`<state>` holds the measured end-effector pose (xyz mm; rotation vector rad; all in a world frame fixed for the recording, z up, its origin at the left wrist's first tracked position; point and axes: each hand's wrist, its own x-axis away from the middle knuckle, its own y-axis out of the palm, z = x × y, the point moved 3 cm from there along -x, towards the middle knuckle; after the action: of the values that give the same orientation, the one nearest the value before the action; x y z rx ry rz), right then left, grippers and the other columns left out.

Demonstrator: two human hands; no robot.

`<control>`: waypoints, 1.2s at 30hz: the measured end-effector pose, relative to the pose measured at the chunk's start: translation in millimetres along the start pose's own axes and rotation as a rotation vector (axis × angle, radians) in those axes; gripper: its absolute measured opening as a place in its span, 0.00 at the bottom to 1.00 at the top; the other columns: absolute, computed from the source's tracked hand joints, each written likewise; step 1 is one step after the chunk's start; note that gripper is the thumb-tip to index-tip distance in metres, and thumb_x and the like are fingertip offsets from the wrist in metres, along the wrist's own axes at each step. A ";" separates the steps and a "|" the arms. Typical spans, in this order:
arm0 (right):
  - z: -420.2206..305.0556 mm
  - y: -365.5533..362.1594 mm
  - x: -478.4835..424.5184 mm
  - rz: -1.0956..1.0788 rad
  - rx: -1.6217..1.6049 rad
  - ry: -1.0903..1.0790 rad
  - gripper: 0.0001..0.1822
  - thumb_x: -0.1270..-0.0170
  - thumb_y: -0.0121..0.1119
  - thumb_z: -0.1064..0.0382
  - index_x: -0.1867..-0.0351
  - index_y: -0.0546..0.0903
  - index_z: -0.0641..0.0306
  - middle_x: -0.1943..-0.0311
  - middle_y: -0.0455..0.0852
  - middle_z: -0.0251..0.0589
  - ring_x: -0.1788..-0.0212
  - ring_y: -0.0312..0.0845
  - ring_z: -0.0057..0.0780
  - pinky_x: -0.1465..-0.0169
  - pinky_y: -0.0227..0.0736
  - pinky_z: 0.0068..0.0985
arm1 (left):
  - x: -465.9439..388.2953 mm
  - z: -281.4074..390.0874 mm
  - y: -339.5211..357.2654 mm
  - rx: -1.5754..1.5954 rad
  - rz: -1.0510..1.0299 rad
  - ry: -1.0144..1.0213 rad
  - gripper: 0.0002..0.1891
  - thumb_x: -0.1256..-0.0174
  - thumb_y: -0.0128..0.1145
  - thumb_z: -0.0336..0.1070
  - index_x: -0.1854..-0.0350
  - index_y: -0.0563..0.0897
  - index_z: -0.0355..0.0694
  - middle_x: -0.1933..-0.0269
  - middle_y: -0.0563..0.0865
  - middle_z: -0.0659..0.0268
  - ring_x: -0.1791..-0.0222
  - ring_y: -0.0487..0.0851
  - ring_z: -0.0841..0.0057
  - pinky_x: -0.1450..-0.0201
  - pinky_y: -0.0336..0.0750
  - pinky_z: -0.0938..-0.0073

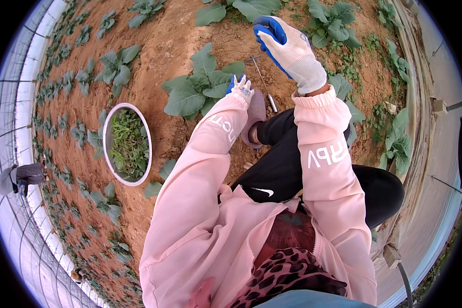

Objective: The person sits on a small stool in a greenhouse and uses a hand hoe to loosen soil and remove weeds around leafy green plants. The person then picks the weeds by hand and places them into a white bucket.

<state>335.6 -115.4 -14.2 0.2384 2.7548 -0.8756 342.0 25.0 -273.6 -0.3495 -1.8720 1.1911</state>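
Observation:
My left hand (240, 87), in a white knit glove with blue coating, is at the right edge of a broad-leaved cabbage-like plant (200, 85); its fingertips are partly hidden among the leaves, so its hold cannot be told. My right hand (288, 50), gloved the same way, hangs raised above the soil with curled fingers; no object shows in it. Between the hands a small weeding hoe (262, 81) with a metal handle lies on the soil, beside my pink shoe (256, 115). Left of my left arm stands a white-rimmed basin (151, 146) holding pulled green weeds (129, 144).
More leafy plants (115, 69) grow in rows on the left, others (335, 25) at the upper right with small weeds (350, 65) around them. A plastic film wall (439, 131) runs along the right. Another person (19, 179) is at the far left.

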 end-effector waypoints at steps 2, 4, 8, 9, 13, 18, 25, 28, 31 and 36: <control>-8.1 0.3 -3.0 0.014 0.014 -0.031 0.20 0.37 0.58 0.53 0.46 0.76 0.59 0.58 0.85 0.41 0.61 0.82 0.27 0.55 0.75 0.24 | -14.8 -57.8 68.7 -0.327 -0.043 -0.070 0.26 0.40 0.54 0.48 0.37 0.72 0.54 0.31 0.63 0.60 0.27 0.49 0.55 0.31 0.42 0.34; 0.6 -20.4 1.9 0.084 0.012 -0.028 0.20 0.35 0.55 0.51 0.48 0.76 0.59 0.59 0.84 0.44 0.60 0.82 0.33 0.54 0.76 0.28 | -5.3 -77.9 53.7 -0.182 -0.013 -0.158 0.25 0.41 0.55 0.46 0.39 0.74 0.53 0.31 0.62 0.59 0.27 0.49 0.55 0.31 0.43 0.35; 2.2 -42.9 4.3 0.189 -0.069 -0.049 0.18 0.38 0.56 0.51 0.52 0.77 0.59 0.62 0.84 0.46 0.59 0.82 0.40 0.54 0.75 0.31 | 78.7 -114.4 -13.1 0.046 0.061 -0.469 0.26 0.45 0.61 0.47 0.42 0.75 0.54 0.30 0.61 0.60 0.28 0.52 0.57 0.31 0.48 0.41; -11.9 -47.0 4.8 0.207 -0.157 -0.083 0.15 0.38 0.56 0.55 0.54 0.78 0.62 0.63 0.83 0.48 0.59 0.81 0.43 0.55 0.74 0.33 | 91.6 -127.7 -7.5 0.064 0.056 -0.530 0.27 0.45 0.61 0.49 0.41 0.74 0.54 0.30 0.62 0.59 0.28 0.52 0.57 0.31 0.48 0.41; -18.3 -42.1 3.4 0.191 -0.248 -0.109 0.13 0.38 0.57 0.60 0.56 0.77 0.65 0.63 0.83 0.51 0.58 0.79 0.47 0.55 0.73 0.33 | 119.1 -151.5 18.3 0.137 0.055 -0.672 0.29 0.45 0.62 0.52 0.40 0.73 0.55 0.31 0.62 0.59 0.28 0.53 0.56 0.32 0.53 0.44; -8.9 -46.0 8.9 0.184 -0.223 -0.057 0.15 0.39 0.57 0.59 0.54 0.78 0.65 0.61 0.84 0.51 0.56 0.80 0.45 0.53 0.73 0.33 | 129.4 -139.9 26.5 0.183 0.080 -0.689 0.30 0.45 0.61 0.53 0.39 0.71 0.55 0.31 0.63 0.58 0.29 0.55 0.57 0.32 0.54 0.47; 45.7 -67.3 5.1 0.299 -0.751 0.085 0.16 0.32 0.53 0.58 0.50 0.77 0.65 0.65 0.85 0.42 0.68 0.83 0.26 0.62 0.79 0.24 | 129.4 -110.4 1.5 0.335 0.337 -0.545 0.31 0.50 0.65 0.51 0.41 0.72 0.56 0.34 0.66 0.58 0.31 0.60 0.56 0.33 0.57 0.49; 55.5 -86.6 19.4 0.361 -0.934 0.144 0.16 0.30 0.50 0.58 0.48 0.76 0.65 0.65 0.84 0.44 0.68 0.83 0.28 0.62 0.80 0.25 | 139.2 -91.3 -9.3 0.553 0.585 -0.403 0.24 0.49 0.66 0.46 0.47 0.78 0.50 0.43 0.77 0.61 0.39 0.72 0.60 0.41 0.68 0.60; 91.9 -84.8 43.8 0.243 -1.032 0.285 0.16 0.29 0.48 0.57 0.47 0.75 0.64 0.64 0.83 0.42 0.67 0.81 0.28 0.61 0.80 0.25 | 149.2 -99.4 -9.0 1.249 0.631 -0.364 0.13 0.43 0.62 0.36 0.56 0.82 0.39 0.58 0.86 0.65 0.62 0.85 0.72 0.57 0.77 0.73; 219.6 16.3 118.6 0.140 -0.618 0.808 0.10 0.35 0.54 0.57 0.58 0.77 0.59 0.69 0.84 0.39 0.75 0.80 0.23 0.71 0.75 0.23 | 151.6 -65.3 -133.8 1.956 0.828 -0.102 0.12 0.34 0.55 0.36 0.57 0.79 0.30 0.63 0.84 0.59 0.66 0.83 0.72 0.59 0.79 0.73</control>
<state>264.8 -220.9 -229.6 0.7859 3.4816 0.2091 331.6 91.3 -72.1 0.1283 0.1410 2.8769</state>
